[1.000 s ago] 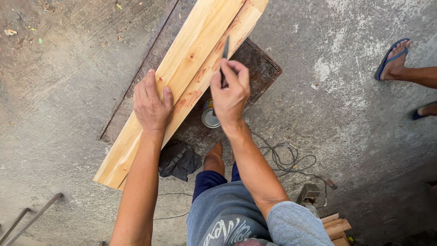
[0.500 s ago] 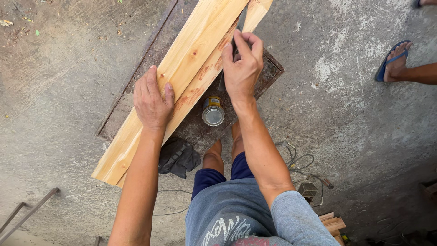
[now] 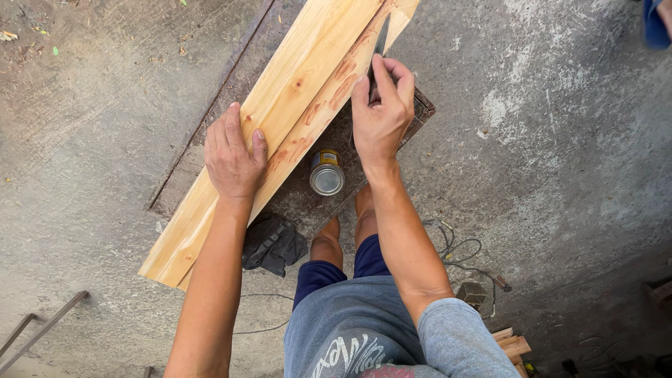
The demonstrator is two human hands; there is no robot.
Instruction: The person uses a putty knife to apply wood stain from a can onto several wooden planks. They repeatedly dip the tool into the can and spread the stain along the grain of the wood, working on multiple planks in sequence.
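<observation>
A long pale wooden plank [image 3: 280, 126] lies diagonally on a dark rusty metal plate [image 3: 315, 203] on the concrete floor. My left hand [image 3: 233, 155] presses flat on the plank near its middle. My right hand [image 3: 381, 115] grips a thin dark scraper-like tool [image 3: 380, 38] whose tip rests on the plank's right edge, where reddish-brown smears run along the wood. A small open tin can [image 3: 327, 173] stands on the plate just below the plank, between my two hands.
A dark crumpled cloth or glove [image 3: 273, 243] lies by my knee. A thin cable [image 3: 462, 255] and a small box [image 3: 474, 294] sit at the right. Wood offcuts [image 3: 511, 344] lie lower right, a metal bar [image 3: 42, 329] lower left. Another person's blue sandal [image 3: 654, 24] shows top right.
My right hand has slid the tool farther up along the plank's right edge. The left hand stays pressed on the plank. The view has shifted so the other person's foot is nearly out of frame.
</observation>
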